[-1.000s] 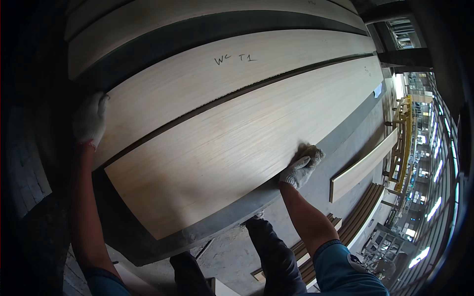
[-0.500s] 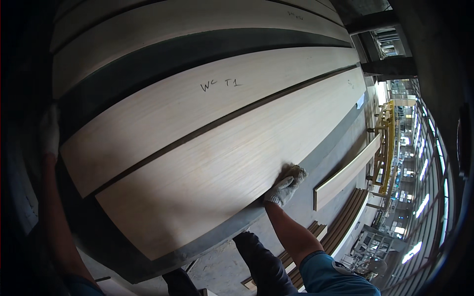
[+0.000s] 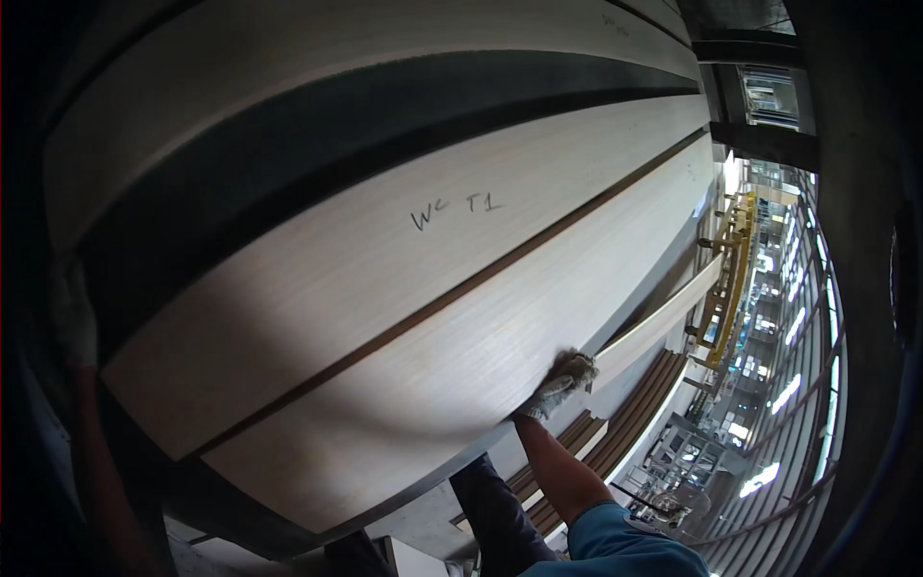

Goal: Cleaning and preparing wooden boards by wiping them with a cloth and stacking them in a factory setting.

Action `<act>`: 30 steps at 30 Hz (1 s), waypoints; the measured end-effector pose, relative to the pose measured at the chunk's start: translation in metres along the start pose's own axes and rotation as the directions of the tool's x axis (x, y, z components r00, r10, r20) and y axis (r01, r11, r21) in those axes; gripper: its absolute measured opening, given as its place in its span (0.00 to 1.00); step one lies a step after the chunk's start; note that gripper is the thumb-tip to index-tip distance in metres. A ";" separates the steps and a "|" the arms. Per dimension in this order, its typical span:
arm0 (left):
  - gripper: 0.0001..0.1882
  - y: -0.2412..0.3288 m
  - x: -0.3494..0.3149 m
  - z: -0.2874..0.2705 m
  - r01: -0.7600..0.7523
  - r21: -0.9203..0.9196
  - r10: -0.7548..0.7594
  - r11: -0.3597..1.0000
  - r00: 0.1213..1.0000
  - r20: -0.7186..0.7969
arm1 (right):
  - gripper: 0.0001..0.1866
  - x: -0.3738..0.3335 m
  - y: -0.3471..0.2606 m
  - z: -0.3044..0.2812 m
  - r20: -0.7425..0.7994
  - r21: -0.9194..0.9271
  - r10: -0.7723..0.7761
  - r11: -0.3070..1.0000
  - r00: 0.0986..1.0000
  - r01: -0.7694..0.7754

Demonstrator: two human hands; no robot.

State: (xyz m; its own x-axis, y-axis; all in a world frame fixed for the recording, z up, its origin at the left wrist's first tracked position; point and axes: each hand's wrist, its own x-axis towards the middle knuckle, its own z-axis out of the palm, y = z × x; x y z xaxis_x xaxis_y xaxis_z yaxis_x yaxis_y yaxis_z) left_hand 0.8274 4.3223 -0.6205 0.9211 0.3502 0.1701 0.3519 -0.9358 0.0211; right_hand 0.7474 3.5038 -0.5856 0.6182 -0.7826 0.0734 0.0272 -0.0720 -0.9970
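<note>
Lying seemingly against right fingers (image 3: 571, 371); board (image 3: 433, 380)

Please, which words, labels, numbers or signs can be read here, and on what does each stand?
Bold dark handwriting, large letter-like marks: on the second-nearest pale board; legible, but I do not copy it.
Faint marks: far end of the nearest pale board; too faint to read.
Small marks: on the board beyond the dark strip; too blurred.
</note>
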 end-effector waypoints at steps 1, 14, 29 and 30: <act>0.17 -0.003 0.002 -0.005 -0.024 0.058 0.021 0.998 0.999 0.045 | 0.18 -0.003 0.003 0.006 0.001 0.001 0.011 1.000 1.000 -0.011; 0.16 0.030 -0.002 -0.035 0.001 0.011 -0.002 1.000 0.993 0.115 | 0.19 -0.002 0.030 0.021 0.038 -0.013 -0.005 1.000 0.999 0.005; 0.15 0.029 0.004 -0.039 -0.105 -0.018 0.105 0.994 0.994 0.013 | 0.19 0.011 0.038 -0.009 0.104 -0.054 -0.088 0.994 0.991 0.094; 0.15 0.032 0.004 -0.044 -0.084 -0.013 0.085 0.996 0.996 0.042 | 0.19 0.010 0.040 -0.009 0.105 -0.050 -0.093 0.994 0.990 0.098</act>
State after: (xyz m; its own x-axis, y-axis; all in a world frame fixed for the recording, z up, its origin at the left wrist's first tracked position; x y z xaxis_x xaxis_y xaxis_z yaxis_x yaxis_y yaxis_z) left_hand 0.8354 4.2918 -0.5754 0.9538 0.2708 0.1302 0.2706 -0.9625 0.0193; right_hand 0.7477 3.4882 -0.6244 0.6917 -0.7036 0.1627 0.0483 -0.1797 -0.9825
